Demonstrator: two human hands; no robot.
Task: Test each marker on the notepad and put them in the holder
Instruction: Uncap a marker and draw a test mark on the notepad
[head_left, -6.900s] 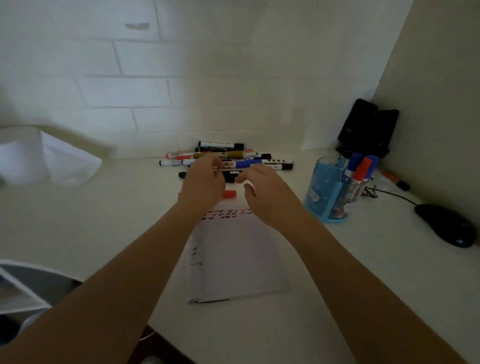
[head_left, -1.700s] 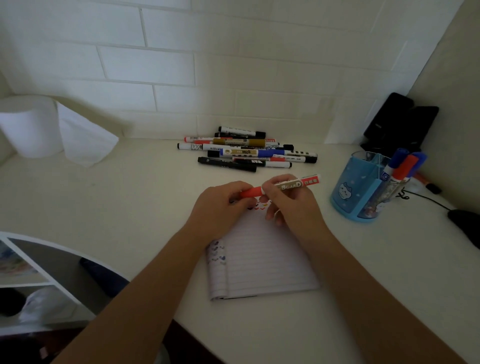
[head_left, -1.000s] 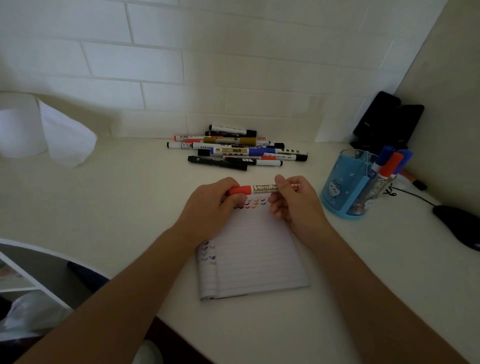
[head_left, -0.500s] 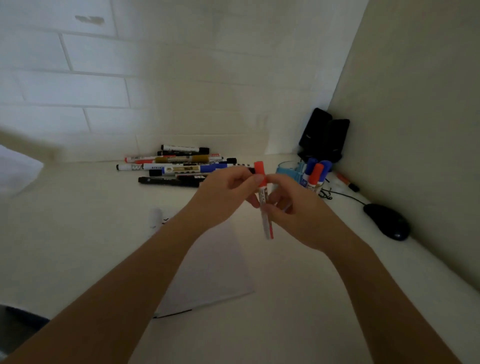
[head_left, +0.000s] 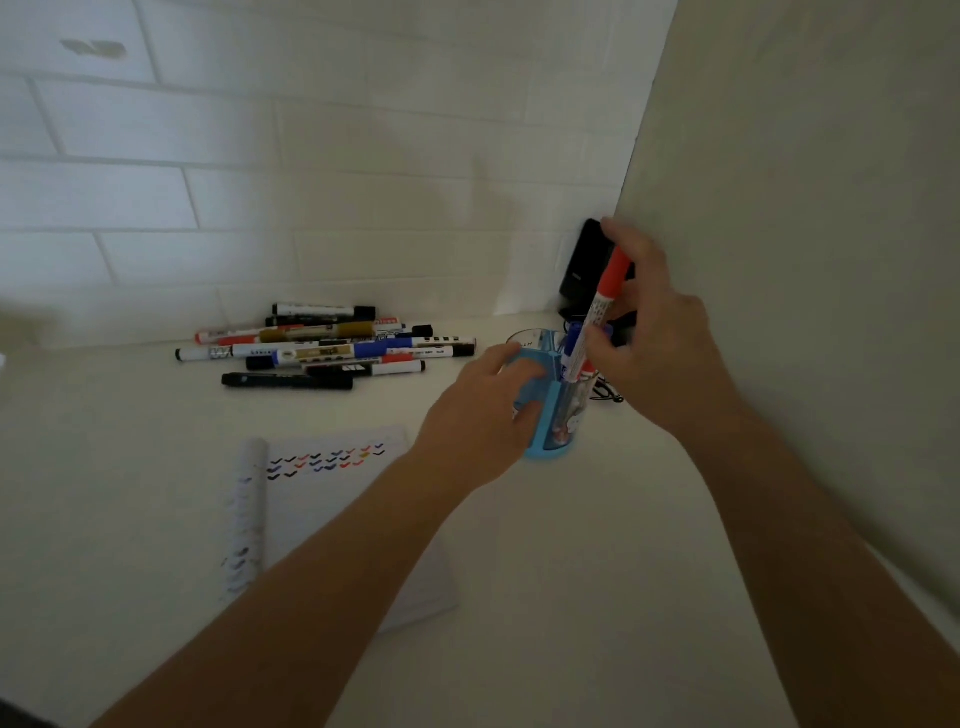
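My right hand (head_left: 654, 332) grips a capped red marker (head_left: 602, 306), upright, its lower end inside the blue holder (head_left: 545, 410). My left hand (head_left: 483, 410) wraps around the holder's left side. Other markers, blue and red capped, stand in the holder, partly hidden by my hands. A pile of several markers (head_left: 332, 345) lies by the tiled wall. The notepad (head_left: 332, 467) lies open on the counter with rows of coloured test ticks; my left forearm covers its lower right part.
A black device (head_left: 584, 270) stands in the corner behind the holder, with a thin cable (head_left: 605, 397) beside it. A plain wall panel rises close on the right. The white counter stretches to the left of the notepad.
Half a second ago both hands held the red marker over the notepad. Since then my right hand has carried it to the holder, and my left hand has let go and taken the holder.
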